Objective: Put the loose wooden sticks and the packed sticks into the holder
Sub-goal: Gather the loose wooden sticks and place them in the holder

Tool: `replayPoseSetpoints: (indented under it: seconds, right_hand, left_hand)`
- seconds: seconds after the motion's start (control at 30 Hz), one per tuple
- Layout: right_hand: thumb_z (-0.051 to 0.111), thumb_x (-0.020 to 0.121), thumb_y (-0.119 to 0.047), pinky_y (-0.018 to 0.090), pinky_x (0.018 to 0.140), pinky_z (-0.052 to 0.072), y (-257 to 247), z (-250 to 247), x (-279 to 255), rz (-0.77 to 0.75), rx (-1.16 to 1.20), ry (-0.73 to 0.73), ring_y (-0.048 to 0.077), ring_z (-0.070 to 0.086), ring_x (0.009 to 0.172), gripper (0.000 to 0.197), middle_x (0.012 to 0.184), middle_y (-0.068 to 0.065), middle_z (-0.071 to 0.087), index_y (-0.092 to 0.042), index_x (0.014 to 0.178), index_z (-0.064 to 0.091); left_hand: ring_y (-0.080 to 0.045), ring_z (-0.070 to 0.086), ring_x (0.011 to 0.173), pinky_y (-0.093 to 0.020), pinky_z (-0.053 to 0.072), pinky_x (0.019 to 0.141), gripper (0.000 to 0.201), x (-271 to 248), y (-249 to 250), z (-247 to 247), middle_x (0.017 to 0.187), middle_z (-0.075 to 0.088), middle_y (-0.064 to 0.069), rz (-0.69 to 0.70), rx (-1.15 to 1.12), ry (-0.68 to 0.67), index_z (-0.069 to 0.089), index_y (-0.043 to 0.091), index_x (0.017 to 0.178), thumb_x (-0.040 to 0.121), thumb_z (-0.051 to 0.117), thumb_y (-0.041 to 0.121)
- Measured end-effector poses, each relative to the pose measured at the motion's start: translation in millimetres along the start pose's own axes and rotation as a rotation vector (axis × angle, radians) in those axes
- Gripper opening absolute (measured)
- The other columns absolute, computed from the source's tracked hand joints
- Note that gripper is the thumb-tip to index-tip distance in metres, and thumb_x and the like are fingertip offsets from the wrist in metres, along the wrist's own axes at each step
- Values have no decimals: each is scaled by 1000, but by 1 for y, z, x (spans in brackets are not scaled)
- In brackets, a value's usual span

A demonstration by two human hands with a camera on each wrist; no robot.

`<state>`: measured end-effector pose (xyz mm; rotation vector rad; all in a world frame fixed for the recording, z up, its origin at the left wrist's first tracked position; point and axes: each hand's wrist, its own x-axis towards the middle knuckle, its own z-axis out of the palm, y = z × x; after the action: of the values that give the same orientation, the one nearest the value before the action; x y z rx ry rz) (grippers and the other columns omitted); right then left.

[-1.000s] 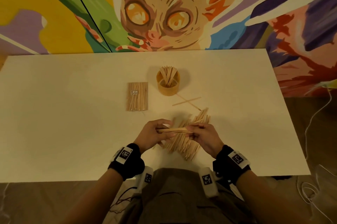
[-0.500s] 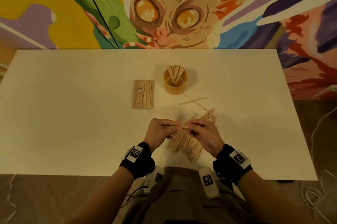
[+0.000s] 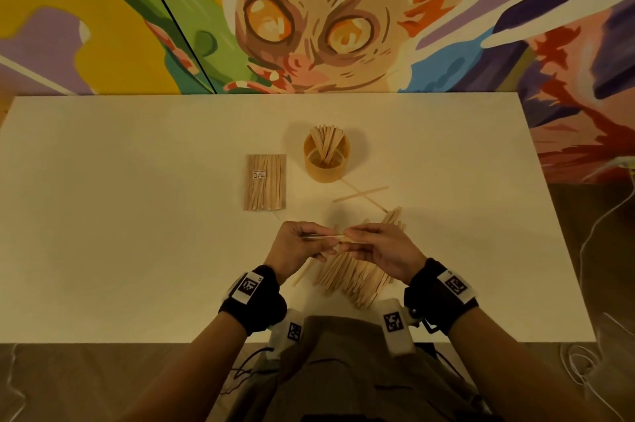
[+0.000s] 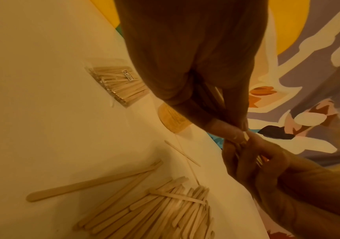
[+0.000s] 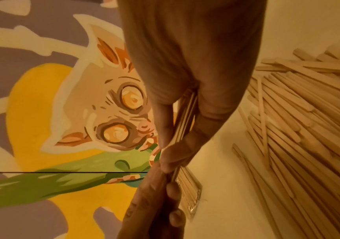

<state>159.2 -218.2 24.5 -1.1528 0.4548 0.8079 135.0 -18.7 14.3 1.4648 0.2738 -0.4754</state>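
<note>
Both hands hold one small bundle of wooden sticks [image 3: 338, 238] level above the table. My left hand [image 3: 302, 246] pinches its left end, my right hand [image 3: 378, 248] grips its right end. In the right wrist view the bundle [image 5: 186, 119] runs edge-on between thumb and fingers. Under the hands lies a heap of loose sticks [image 3: 357, 279], also in the left wrist view [image 4: 155, 215]. The round wooden holder [image 3: 326, 165] stands farther back with several sticks upright in it. A clear pack of sticks [image 3: 265, 182] lies flat to its left.
Two single sticks [image 3: 360, 195] lie crossed between the holder and the heap. One loose stick [image 3: 304, 273] lies apart at the heap's left. The white table [image 3: 120, 232] ends at a painted wall behind. Cables [image 3: 604, 232] hang off to the right.
The bundle has turned from flat-side-up to edge-on between the hands, and the hands have closed in slightly. The head camera has tilted a little.
</note>
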Motion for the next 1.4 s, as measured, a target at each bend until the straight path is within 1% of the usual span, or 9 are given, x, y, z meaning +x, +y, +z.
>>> replayPoseSetpoints:
  seconds: [0.13, 0.37, 0.6, 0.73, 0.83, 0.9, 1.0, 1.17, 1.4]
  right_hand:
    - [69, 86, 0, 24, 65, 58, -8, 1, 10, -64, -52, 34, 23, 73, 72, 23, 84, 21, 72, 11, 106, 67]
    - [70, 83, 7, 24, 59, 53, -35, 10, 30, -176, -124, 74, 22, 67, 64, 19, 74, 20, 68, 15, 99, 67]
    - [72, 80, 8, 21, 56, 56, -111, 2, 55, -343, -452, 143, 18, 67, 54, 20, 73, 22, 67, 17, 97, 68]
    - [74, 81, 3, 22, 56, 55, -162, -3, 72, -417, -719, 204, 17, 68, 54, 14, 72, 21, 69, 12, 91, 71]
    - [74, 81, 1, 20, 53, 52, -186, 7, 92, -426, -1020, 220, 15, 68, 54, 5, 69, 17, 70, 5, 84, 73]
    - [71, 82, 0, 19, 52, 51, -193, 20, 104, -388, -1215, 187, 16, 69, 57, 3, 70, 13, 70, 1, 83, 73]
    - [65, 84, 0, 18, 50, 49, -192, 42, 118, -310, -1491, 105, 21, 72, 68, 9, 77, 13, 72, 0, 84, 74]
    - [54, 86, 4, 41, 77, 58, -173, 56, 133, -288, -1760, -6, 36, 67, 86, 16, 106, 20, 63, 3, 94, 68]
    - [56, 86, 0, 41, 78, 55, -174, 57, 149, -290, -1824, -25, 37, 64, 90, 17, 113, 19, 57, 1, 100, 66]
  left_hand:
    - [-20, 73, 73, -25, 58, 61, 17, 9, 4, -5, 86, 73, -21, -15, -83, 30, 72, -5, 99, 83, 70, -1]
    - [-19, 71, 74, -26, 58, 66, 11, 36, 13, -11, 79, 73, -14, 0, -156, 94, 72, 0, 96, 86, 68, 0]
    - [-24, 72, 84, -30, 57, 66, 13, 72, 33, -26, 93, 72, -13, 47, -153, 223, 69, 5, 102, 90, 67, 8]
    - [-23, 73, 83, -33, 59, 63, 13, 94, 42, -33, 100, 71, -5, 82, 67, 321, 68, 10, 101, 89, 68, 15]
    - [-16, 71, 73, -25, 55, 60, 15, 109, 47, -32, 98, 69, 5, 145, 388, 337, 68, 18, 104, 89, 67, 20]
    - [-14, 69, 69, -25, 54, 66, 16, 119, 48, -33, 93, 69, 8, 162, 581, 334, 70, 22, 106, 90, 66, 22]
    - [-16, 69, 74, -35, 57, 76, 17, 130, 44, -36, 92, 72, 6, 161, 755, 327, 74, 21, 103, 89, 66, 26]
    - [-16, 69, 76, -38, 57, 77, 18, 136, 40, -40, 94, 74, 5, 151, 815, 314, 75, 22, 102, 88, 67, 31]
    - [-16, 68, 68, -42, 59, 69, 14, 135, 38, -42, 86, 71, 10, 140, 706, 314, 73, 28, 98, 88, 65, 34]
